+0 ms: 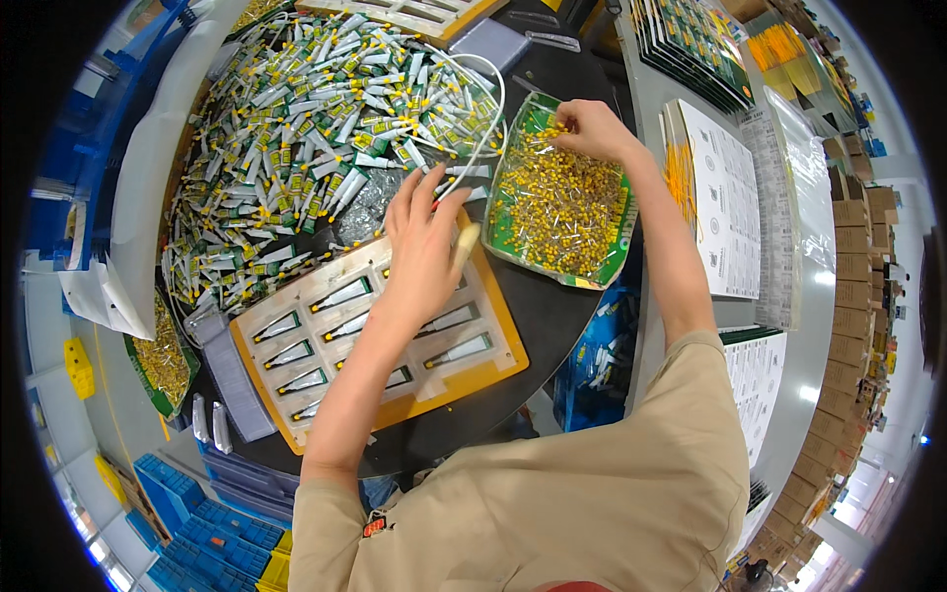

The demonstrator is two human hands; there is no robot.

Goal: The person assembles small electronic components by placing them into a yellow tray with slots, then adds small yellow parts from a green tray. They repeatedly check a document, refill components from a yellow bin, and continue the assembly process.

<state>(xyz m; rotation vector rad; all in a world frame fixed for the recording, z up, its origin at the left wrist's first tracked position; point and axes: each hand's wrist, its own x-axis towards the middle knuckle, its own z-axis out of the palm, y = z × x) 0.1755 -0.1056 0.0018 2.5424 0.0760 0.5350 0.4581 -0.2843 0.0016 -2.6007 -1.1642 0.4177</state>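
My left hand [419,247] hovers over the upper edge of a white slotted tray on an orange-yellow base [508,367]. Its fingers are spread, and a pale yellow cover shows on the thumb. Small flat tubes [459,350] with dark green ends lie in the tray's slots; my forearm hides some of them. To the right, my right hand [592,130] reaches over the far edge of a green box [614,259]. Its fingers are pinched together at a heap of small yellow-headed pins [557,212], with yellow showing at the fingertips.
A large pile of small tubes [306,128] covers the table's far left, with a white cable [501,99] looping beside it. Another slotted tray [414,15] lies behind. Printed cards [715,197] are stacked on the grey bench at right. Blue crates [212,533] stand at lower left.
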